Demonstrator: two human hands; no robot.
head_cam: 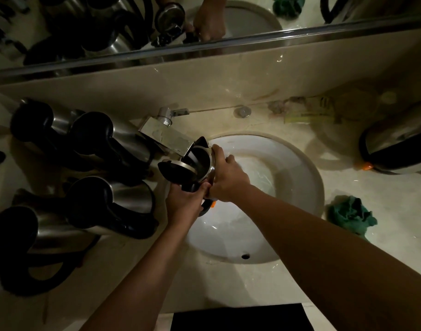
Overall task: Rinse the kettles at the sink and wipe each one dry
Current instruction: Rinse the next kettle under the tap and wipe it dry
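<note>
A steel kettle (pixel 200 163) with a black open lid is held over the left side of the white sink (pixel 300 168), its mouth right under the square chrome tap (pixel 166 137). My left hand (pixel 183 201) grips the kettle's black handle from below. My right hand (pixel 226 177) wraps the kettle's steel body on the right. Several more steel kettles (pixel 109 201) with black handles stand crowded on the counter to the left. One kettle (pixel 396 149) lies on the counter at the right. A green cloth (pixel 350 215) is bunched beside the sink's right rim.
The beige counter (pixel 372 247) surrounds the sink. A mirror (pixel 109 32) runs along the back wall and reflects the kettles and hands. A round chrome knob (pixel 242 112) and some packets (pixel 310 113) sit behind the sink. A dark panel (pixel 240 317) lies below the counter's front edge.
</note>
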